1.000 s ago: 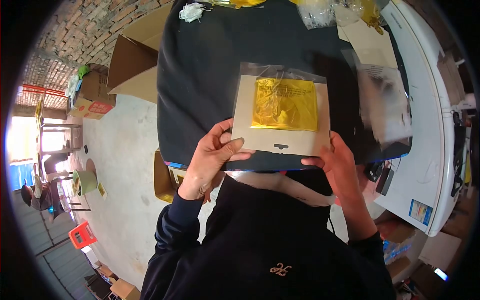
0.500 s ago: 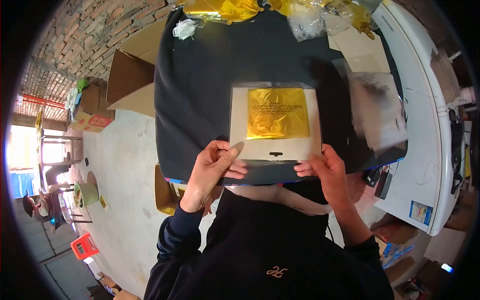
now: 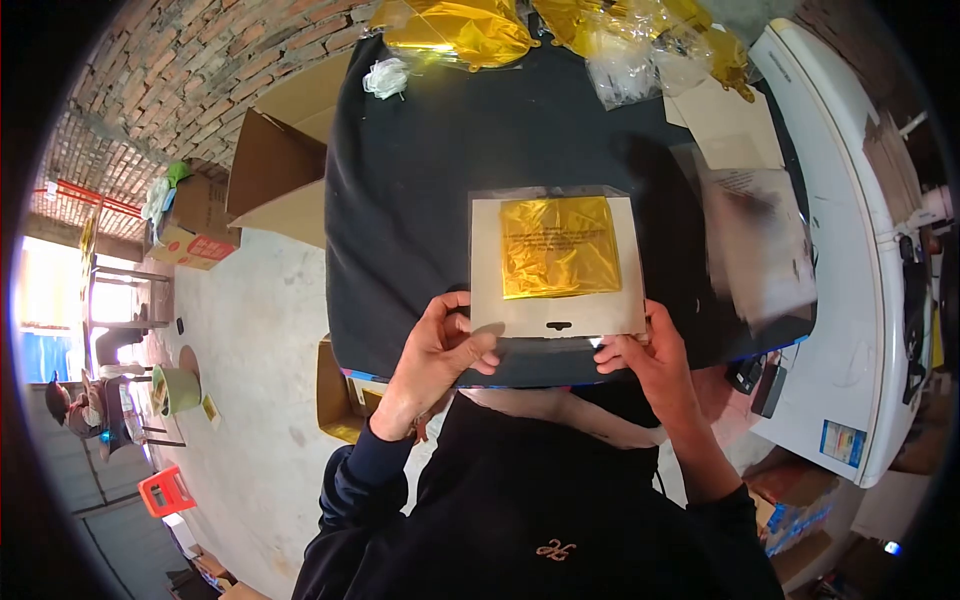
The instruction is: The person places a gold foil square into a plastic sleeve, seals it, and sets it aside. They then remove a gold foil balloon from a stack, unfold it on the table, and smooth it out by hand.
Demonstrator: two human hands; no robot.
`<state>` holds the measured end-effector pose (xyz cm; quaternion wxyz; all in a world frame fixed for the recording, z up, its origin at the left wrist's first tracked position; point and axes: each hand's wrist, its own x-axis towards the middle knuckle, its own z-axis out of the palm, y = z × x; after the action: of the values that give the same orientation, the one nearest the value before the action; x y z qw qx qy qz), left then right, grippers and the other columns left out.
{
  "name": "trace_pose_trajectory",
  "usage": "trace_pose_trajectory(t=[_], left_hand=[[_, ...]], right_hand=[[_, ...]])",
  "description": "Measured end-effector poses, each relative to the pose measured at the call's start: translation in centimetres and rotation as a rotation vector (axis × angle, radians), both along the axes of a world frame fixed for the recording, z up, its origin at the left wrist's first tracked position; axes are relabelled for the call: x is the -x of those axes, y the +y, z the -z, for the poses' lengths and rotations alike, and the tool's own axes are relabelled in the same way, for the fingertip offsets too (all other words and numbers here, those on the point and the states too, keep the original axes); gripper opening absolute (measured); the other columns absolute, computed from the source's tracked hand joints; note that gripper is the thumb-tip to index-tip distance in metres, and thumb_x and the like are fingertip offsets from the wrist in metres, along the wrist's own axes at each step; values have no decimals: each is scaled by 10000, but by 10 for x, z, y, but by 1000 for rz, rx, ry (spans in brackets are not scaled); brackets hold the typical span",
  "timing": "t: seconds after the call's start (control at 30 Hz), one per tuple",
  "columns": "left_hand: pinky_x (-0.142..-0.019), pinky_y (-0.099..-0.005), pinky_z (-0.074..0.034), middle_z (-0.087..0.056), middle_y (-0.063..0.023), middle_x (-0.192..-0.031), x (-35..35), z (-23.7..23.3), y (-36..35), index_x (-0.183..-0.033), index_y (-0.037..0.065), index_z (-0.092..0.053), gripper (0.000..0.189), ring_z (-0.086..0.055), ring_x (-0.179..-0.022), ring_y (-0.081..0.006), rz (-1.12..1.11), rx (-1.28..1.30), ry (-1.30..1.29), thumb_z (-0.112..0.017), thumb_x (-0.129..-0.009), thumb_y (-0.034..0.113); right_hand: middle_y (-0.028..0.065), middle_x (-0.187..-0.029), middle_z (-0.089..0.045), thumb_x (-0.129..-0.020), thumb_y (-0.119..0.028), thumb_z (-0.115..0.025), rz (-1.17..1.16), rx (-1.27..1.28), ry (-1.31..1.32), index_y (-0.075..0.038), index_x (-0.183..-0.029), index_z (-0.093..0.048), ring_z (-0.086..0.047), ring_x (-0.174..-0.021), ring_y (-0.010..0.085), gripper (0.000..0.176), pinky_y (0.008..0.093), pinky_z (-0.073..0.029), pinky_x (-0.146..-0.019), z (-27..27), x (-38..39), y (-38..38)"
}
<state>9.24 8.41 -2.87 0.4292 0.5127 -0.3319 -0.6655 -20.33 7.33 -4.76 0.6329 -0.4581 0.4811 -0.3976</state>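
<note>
A flat clear packet (image 3: 485,260) with a pale card inside lies over the dark cloth near its front edge. Folded gold foil (image 3: 560,250) with small dark print shows on the card, and a small hanging slot is cut near the card's bottom edge. My left hand (image 3: 435,355) is closed on the packet's lower left corner, thumb on top and fingertips below. At the lower right corner, my right hand (image 3: 655,355) pinches the clear plastic edge, which catches a bright glint. The fingers under the packet are partly hidden.
Gold foil pieces (image 3: 455,35) and clear plastic bags (image 3: 625,75) lie at the far edge, beside white crumpled string (image 3: 386,78). Cards and packets (image 3: 760,235) are on the right, by a white appliance (image 3: 830,300). An open carton (image 3: 275,165) stands left. A person sits far left.
The whole view has shifted slightly. My left thumb has slid off the card's face toward the packet's bottom edge, and my right fingers have closed in on the lower plastic edge.
</note>
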Motion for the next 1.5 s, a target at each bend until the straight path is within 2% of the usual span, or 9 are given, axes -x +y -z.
trace_pose_trajectory(t=[0.27, 0.37, 0.57, 0.77, 0.87, 1.07, 1.27, 1.37, 1.5], left_hand=[[-643, -262, -589, -669, -53, -899, 3, 0, -3, -1328, -31, -456, 452, -677, -730, -114, -8, 2, -129, -729, -975, 44], [-642, -265, -595, -684, -67, -898, 5, 3, -2, -1322, -28, -461, 437, -682, -726, -115, -46, 10, -72, -724, -983, 60], [-629, -266, -617, -696, -88, -865, 0, 5, -2, -1335, -36, -439, 441, -701, -688, -142, 37, -30, -219, -705, -1014, 108], [-612, -259, -606, -698, -86, -870, -3, 6, 2, -1359, -44, -444, 467, -699, -682, -141, 35, -35, -169, -710, -1014, 125], [-620, -264, -592, -706, -88, -849, 2, 2, 3, -1270, -57, -504, 377, -691, -692, -129, 4, 7, -186, -714, -1003, 109], [-602, -242, -576, -695, -71, -876, 9, 3, 8, -1142, 9, -484, 277, -691, -697, -118, 12, 31, -354, -711, -1011, 98], [-580, -239, -543, -720, -59, -838, 11, 7, 15, -1126, 8, -522, 288, -695, -694, -94, -83, 79, -338, -733, -993, 151], [-566, -221, -530, -715, -60, -888, 10, 10, 10, -1226, 23, -510, 284, -699, -710, -122, -114, 91, -329, -692, -1022, 100], [-635, -229, -559, -728, -62, -988, 8, 1, 1, -1343, 19, -502, 392, -715, -804, -131, -88, 135, -58, -702, -1012, 83]], right_hand=[[140, -1020, -665, -1042, 1, -534, -38, 37, 34, 56, -1340, -451, -726, -828, 185, 314, 318, -650, -750, 1, -3, -13], [155, -1064, -667, -1040, 10, -527, -51, -3, 19, 65, -1382, -433, -728, -872, 200, 359, 324, -649, -754, -1, -2, -14], [183, -1138, -675, -1034, -16, -567, -49, -16, -27, 67, -1514, -345, -731, -931, 236, 535, 364, -641, -807, -11, -8, -8], [190, -1098, -684, -1046, -48, -571, -54, 30, -39, 54, -1532, -331, -734, -898, 234, 552, 355, -635, -807, 1, -3, -5], [189, -1076, -686, -1050, -48, -557, -40, 29, -17, 51, -1533, -333, -733, -868, 225, 541, 344, -635, -795, 1, -4, -4], [167, -1029, -692, -1045, -20, -542, -20, 84, 31, 37, -1516, -362, -706, -805, 171, 507, 305, -620, -744, 0, -6, -1], [118, -959, -707, -1030, -8, -572, 37, 210, 66, 24, -1486, -404, -672, -758, 129, 486, 263, -577, -682, 3, -10, -5], [102, -944, -711, -1027, 1, -566, 53, 270, 84, 12, -1441, -447, -655, -740, 106, 431, 246, -551, -657, 3, -14, -14], [84, -924, -707, -1020, 5, -569, 77, 266, 77, -8, -1384, -493, -632, -721, 85, 371, 231, -519, -636, 7, -21, -28]])
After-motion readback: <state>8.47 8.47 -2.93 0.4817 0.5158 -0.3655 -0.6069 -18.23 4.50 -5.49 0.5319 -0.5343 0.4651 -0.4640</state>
